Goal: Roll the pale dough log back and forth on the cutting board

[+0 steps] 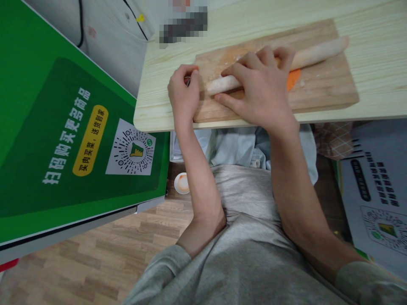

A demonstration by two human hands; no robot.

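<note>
A pale, floury rolling pin (321,51) lies slantwise across a wooden board (333,87). My right hand (262,87) is laid over the pin, fingers bent across its far side and thumb on the near side. Beneath the pin, a flat orange sheet of dough (293,79) pokes out just right of that hand; the rest is covered. At the board's left edge, my left hand (184,91) is closed in a pinch. A bit of orange shows at its fingertips, apparently a small piece of dough, mostly hidden by the fingers.
The board sits on a light wooden table (381,80) near its front edge. Left of it stands a green panel (63,140) with a QR code. A blurred dark object (184,27) is at the back. Below the table, a small white bowl (181,183) shows beside my forearm.
</note>
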